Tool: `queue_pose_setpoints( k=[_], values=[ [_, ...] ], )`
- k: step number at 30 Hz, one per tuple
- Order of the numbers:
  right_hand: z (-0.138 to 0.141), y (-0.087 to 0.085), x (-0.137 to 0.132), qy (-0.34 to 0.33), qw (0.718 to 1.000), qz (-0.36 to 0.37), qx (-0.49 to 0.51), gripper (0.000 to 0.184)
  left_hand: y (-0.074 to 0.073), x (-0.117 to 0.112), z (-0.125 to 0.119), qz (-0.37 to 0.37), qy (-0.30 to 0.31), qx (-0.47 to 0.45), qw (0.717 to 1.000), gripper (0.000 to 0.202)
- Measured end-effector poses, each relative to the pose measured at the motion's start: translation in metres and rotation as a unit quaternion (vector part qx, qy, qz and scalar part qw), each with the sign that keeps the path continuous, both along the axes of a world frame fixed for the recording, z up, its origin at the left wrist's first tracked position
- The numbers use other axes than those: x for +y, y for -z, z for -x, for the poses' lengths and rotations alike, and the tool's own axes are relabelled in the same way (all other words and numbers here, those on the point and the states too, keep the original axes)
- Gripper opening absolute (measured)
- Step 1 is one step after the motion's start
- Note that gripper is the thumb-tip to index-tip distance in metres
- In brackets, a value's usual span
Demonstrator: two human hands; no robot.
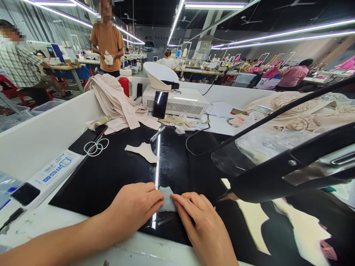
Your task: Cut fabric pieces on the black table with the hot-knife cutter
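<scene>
A small pale grey fabric piece (167, 201) lies on the glossy black work surface (122, 173) between my two hands. The curled fingers of my left hand (135, 201) are closed at its left edge. At the right edge, my right hand (203, 221) pinches it with the fingers pressed together; the fingertips partly cover that edge. Farther back lies a cream cut piece (144, 150), apart from both hands. Beside it, toward the back, is a small bundle of thin metal tools (157, 133), too small to name.
A black machine arm (288, 166) with a pointed tip reaches in from the right, over cream cut pieces (253, 218). Stacked beige fabric strips (116, 101), a phone (160, 105) and a white vented box (185, 103) stand behind. A white cable (95, 147) lies left. A person (107, 44) stands beyond.
</scene>
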State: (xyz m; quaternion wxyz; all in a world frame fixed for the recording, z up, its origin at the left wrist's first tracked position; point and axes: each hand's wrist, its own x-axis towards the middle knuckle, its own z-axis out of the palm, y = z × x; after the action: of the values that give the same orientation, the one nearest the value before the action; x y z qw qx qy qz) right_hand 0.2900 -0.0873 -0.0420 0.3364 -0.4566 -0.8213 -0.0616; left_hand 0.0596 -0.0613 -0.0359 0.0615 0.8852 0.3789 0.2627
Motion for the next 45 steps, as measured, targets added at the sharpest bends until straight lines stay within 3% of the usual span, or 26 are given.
queue_pose_setpoints(
  k=[16,19,25,31,45],
  values=[
    [0.002,0.002,-0.002,0.008,0.999,-0.004,-0.035,0.047,-0.002,0.0,0.0,0.012,-0.014,0.045,0.999,0.016],
    [0.001,0.004,-0.002,0.011,0.999,-0.008,-0.046,0.046,-0.001,0.0,0.0,-0.012,-0.013,0.046,0.999,0.02],
    [0.0,0.006,-0.003,0.013,0.997,-0.007,-0.07,0.044,-0.002,-0.002,-0.006,-0.152,0.02,0.044,0.987,0.038],
    [0.0,0.007,-0.002,0.006,0.997,-0.024,-0.07,0.045,0.002,-0.005,-0.015,-0.161,0.069,0.008,0.984,0.04],
    [-0.006,0.014,0.0,-0.016,0.997,-0.016,-0.071,0.039,0.007,-0.003,-0.016,-0.171,0.068,-0.009,0.983,0.045]
  ],
)
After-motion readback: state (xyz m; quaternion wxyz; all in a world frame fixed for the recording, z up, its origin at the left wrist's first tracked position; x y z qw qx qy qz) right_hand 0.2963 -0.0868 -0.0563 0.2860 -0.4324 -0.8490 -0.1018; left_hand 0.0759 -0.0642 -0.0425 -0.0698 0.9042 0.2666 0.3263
